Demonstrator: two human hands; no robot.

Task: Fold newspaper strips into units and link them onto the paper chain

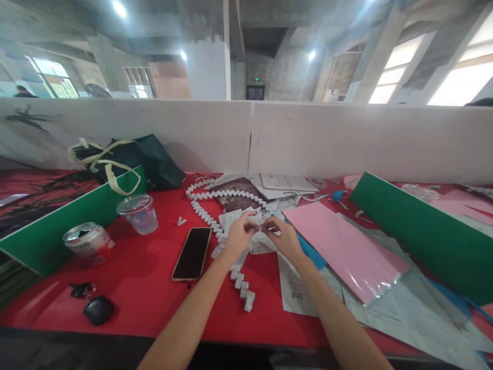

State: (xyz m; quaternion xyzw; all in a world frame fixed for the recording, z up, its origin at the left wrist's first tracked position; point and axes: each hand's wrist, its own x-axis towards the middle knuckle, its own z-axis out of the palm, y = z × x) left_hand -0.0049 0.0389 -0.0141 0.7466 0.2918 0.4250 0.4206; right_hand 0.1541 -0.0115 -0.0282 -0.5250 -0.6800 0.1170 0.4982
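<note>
My left hand (242, 232) and my right hand (280, 234) meet over the middle of the desk, fingertips pinched together on a small folded paper strip (260, 227). Fingers cover most of the strip. A long zigzag chain of folded white paper (206, 211) curls from behind my hands to the left. Its near end (248, 300) lies on the red desktop between my forearms. Loose paper pieces (265, 246) lie beneath and around my hands.
Left of my arms lie a phone (192, 254), a plastic cup (140, 216), a can (87, 239) and keys with a black case (98, 309). A pink paper pack (342, 246) lies on printed sheets at the right. Green dividers (423, 241) flank the desk.
</note>
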